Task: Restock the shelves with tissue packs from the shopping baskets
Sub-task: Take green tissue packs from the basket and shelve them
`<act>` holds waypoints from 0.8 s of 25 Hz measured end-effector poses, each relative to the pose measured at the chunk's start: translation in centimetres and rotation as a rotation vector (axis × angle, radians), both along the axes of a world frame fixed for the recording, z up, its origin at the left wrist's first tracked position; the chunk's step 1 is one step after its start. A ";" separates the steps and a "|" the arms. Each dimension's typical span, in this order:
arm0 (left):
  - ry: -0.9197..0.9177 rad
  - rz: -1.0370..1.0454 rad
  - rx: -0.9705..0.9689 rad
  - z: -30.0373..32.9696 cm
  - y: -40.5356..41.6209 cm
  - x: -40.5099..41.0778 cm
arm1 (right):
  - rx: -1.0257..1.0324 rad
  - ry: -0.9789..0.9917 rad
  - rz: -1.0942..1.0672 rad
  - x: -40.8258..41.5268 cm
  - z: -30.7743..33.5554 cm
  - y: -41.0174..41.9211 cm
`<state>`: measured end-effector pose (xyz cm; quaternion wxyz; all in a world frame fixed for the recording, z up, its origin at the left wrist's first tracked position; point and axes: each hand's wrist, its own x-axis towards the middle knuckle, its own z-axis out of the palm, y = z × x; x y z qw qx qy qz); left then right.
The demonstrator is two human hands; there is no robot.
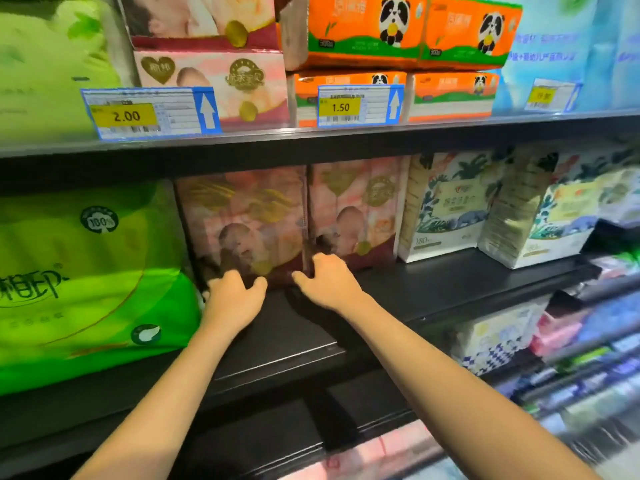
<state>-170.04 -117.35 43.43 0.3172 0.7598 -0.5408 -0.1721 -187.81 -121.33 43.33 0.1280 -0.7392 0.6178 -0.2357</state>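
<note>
Two pink tissue packs stand upright side by side on the dark middle shelf (433,289). My left hand (232,299) touches the lower left edge of the left pink pack (242,216), fingers spread against it. At that pack's lower right corner my right hand (327,282) has its fingertips in the gap between it and the right pink pack (356,206). Both packs sit deep under the upper shelf. No shopping basket is in view.
A large green tissue pack (83,282) crowds the left. White leaf-print packs (446,206) stand to the right. Above are pink boxes (214,77), orange panda packs (398,32) and price tags (149,112). Lower shelves at the right hold more goods (554,334).
</note>
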 end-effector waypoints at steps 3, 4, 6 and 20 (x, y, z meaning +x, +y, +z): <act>-0.203 -0.042 -0.050 -1.8 0.5 0.9 | -0.143 0.111 -0.015 -4.5 -0.3 3.1; -0.276 -0.037 -0.108 -2.4 0.9 1.0 | -0.188 0.136 -0.047 -6.4 -0.4 4.5; -0.409 -0.072 -0.217 -2.8 1.7 -0.5 | -0.254 0.204 -0.174 -11.1 -0.8 8.2; -0.516 -1.000 -0.497 -5.1 23.5 -32.0 | -0.107 0.411 -0.898 -31.1 -6.0 46.0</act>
